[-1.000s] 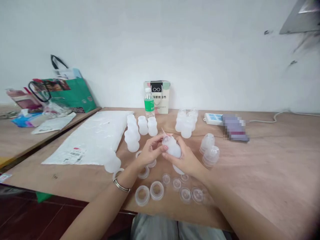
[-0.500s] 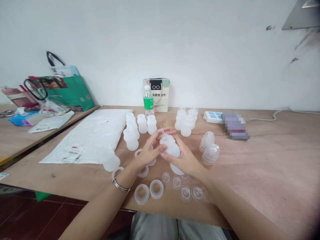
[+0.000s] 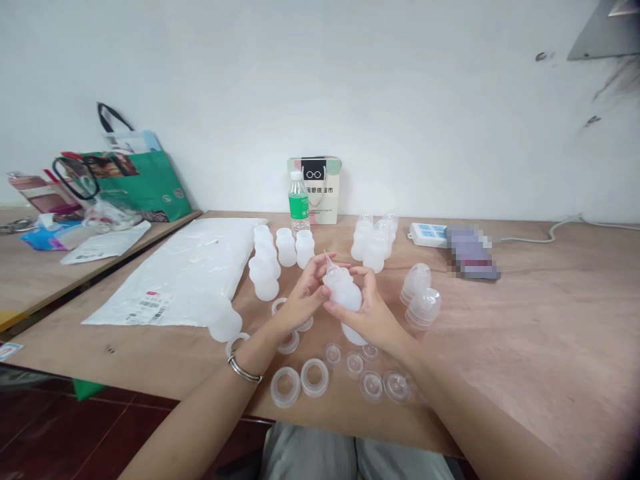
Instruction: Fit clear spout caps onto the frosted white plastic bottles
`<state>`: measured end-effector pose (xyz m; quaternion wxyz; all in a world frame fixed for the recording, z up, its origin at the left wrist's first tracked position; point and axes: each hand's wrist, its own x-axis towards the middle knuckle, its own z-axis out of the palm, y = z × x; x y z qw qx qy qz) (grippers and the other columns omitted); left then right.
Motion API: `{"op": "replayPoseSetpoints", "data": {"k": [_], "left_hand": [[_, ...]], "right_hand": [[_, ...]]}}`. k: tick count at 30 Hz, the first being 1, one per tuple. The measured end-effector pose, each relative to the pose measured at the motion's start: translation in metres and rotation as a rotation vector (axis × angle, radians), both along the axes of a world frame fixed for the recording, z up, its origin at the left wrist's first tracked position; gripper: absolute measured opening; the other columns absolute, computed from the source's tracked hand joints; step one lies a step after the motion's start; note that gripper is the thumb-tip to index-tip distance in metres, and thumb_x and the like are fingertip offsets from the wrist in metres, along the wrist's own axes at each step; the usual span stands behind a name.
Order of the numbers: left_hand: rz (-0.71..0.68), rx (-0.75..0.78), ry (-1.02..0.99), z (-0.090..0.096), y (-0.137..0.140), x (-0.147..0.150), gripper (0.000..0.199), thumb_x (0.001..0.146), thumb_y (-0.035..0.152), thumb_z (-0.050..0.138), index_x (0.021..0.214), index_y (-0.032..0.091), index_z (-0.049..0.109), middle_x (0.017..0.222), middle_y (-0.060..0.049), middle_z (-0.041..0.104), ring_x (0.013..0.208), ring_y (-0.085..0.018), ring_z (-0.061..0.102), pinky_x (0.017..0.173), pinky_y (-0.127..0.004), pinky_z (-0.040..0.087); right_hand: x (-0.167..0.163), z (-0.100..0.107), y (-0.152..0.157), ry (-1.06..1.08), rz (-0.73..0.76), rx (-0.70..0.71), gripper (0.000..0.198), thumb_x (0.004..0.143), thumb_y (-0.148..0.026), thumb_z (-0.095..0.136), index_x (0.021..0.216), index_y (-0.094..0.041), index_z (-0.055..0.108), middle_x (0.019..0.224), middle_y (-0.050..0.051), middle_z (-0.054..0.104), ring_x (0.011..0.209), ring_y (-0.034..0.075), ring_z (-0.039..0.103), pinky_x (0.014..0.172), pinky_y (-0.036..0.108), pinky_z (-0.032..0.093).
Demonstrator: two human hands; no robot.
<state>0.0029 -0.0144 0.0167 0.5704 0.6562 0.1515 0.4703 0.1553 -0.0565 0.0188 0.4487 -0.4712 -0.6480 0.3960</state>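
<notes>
The table (image 3: 550, 320) comes first: its near edge lies close to you, so a careless sweep could knock things off. The plastic mailer (image 3: 175, 267) lies flat at left; tug it and the loose bottle (image 3: 225, 323) at its near corner could tip. Your right hand (image 3: 373, 310) wraps the side of the white bottle (image 3: 345, 290), thumb across the front; your left hand (image 3: 306, 297) pinches near its top, thumb on the wall, fingers by the clear tip. That bottle sits between both palms, leaning, above the table's middle. Squeeze too hard and the wall likely dents, skewing the top; grip too lightly, it slips onto the lower bottle (image 3: 354, 335) just below. The rings (image 3: 285, 387) and clear discs (image 3: 373, 385) could roll or scatter if bumped. Smallest, the clear tip (image 3: 329, 263): a sideways press could bend it. Seating unclear.
</notes>
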Motion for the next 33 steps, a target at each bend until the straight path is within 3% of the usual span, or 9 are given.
{"op": "replayPoseSetpoints", "data": {"k": [4, 10, 14, 18, 22, 25, 30, 33], "left_hand": [[0.007, -0.053, -0.009, -0.003, 0.005, 0.000, 0.068, 0.075, 0.052, 0.066, 0.130, 0.024, 0.037, 0.127, -0.014, 0.055, 0.113, -0.026, 0.055, 0.089, -0.034, 0.046], [0.142, -0.013, 0.015, -0.006, 0.011, -0.005, 0.045, 0.086, 0.048, 0.053, 0.122, 0.021, 0.048, 0.121, -0.010, 0.057, 0.111, -0.021, 0.054, 0.093, -0.032, 0.042], [0.146, 0.032, 0.070, -0.004, 0.009, -0.004, 0.033, 0.081, 0.043, 0.062, 0.103, 0.017, 0.059, 0.105, -0.008, 0.063, 0.096, -0.018, 0.059, 0.085, -0.029, 0.044], [0.178, -0.044, 0.034, -0.005, 0.009, 0.001, 0.030, 0.072, 0.035, 0.073, 0.089, 0.017, 0.055, 0.090, -0.002, 0.060, 0.079, -0.012, 0.056, 0.073, -0.024, 0.045], [0.258, -0.046, 0.016, -0.010, 0.008, 0.006, 0.035, 0.067, 0.033, 0.077, 0.080, 0.017, 0.049, 0.084, 0.000, 0.055, 0.079, -0.011, 0.053, 0.076, -0.024, 0.043], [0.273, -0.040, 0.018, -0.012, 0.007, 0.007, 0.035, 0.067, 0.032, 0.077, 0.079, 0.017, 0.048, 0.086, -0.001, 0.055, 0.080, -0.011, 0.052, 0.077, -0.025, 0.043], [0.142, -0.030, 0.012, -0.002, 0.006, 0.001, 0.031, 0.068, 0.028, 0.077, 0.084, 0.017, 0.053, 0.088, -0.002, 0.057, 0.084, -0.013, 0.055, 0.079, -0.026, 0.045], [0.033, -0.010, 0.057, 0.005, 0.004, -0.004, 0.030, 0.074, 0.033, 0.072, 0.095, 0.016, 0.059, 0.102, -0.008, 0.061, 0.094, -0.019, 0.058, 0.084, -0.030, 0.046]], "right_hand": [[0.000, 0.000, -0.001, 0.046, 0.006, 0.051, 0.058, 0.073, -0.045, 0.069, 0.112, -0.026, 0.030, 0.118, 0.009, 0.058, 0.091, 0.020, 0.062, 0.078, 0.035, 0.049], [0.001, -0.001, 0.000, 0.035, -0.066, 0.072, 0.058, 0.073, -0.047, 0.067, 0.112, -0.026, 0.030, 0.102, 0.006, 0.065, 0.088, 0.020, 0.063, 0.077, 0.036, 0.049], [0.001, -0.002, 0.002, -0.111, -0.123, 0.053, 0.057, 0.073, -0.049, 0.066, 0.110, -0.024, 0.030, 0.094, 0.006, 0.065, 0.081, 0.022, 0.065, 0.069, 0.036, 0.049], [0.000, -0.003, 0.003, -0.317, -0.220, 0.126, 0.052, 0.076, -0.049, 0.060, 0.111, -0.022, 0.031, 0.095, 0.010, 0.067, 0.082, 0.027, 0.068, 0.065, 0.036, 0.048], [0.001, -0.006, 0.003, -0.566, -0.322, 0.272, 0.045, 0.080, -0.043, 0.054, 0.113, -0.020, 0.035, 0.107, 0.016, 0.065, 0.085, 0.033, 0.069, 0.062, 0.036, 0.047], [0.002, -0.007, 0.004, -0.635, -0.328, 0.316, 0.043, 0.081, -0.040, 0.052, 0.114, -0.018, 0.036, 0.110, 0.018, 0.064, 0.091, 0.035, 0.068, 0.064, 0.038, 0.048], [0.003, -0.002, 0.002, -0.391, -0.207, 0.165, 0.049, 0.077, -0.045, 0.059, 0.111, -0.021, 0.033, 0.109, 0.015, 0.064, 0.088, 0.030, 0.068, 0.067, 0.039, 0.049], [0.004, 0.001, 0.001, -0.175, -0.068, 0.101, 0.053, 0.074, -0.047, 0.064, 0.110, -0.023, 0.033, 0.113, 0.013, 0.062, 0.097, 0.025, 0.064, 0.075, 0.037, 0.050]]}}
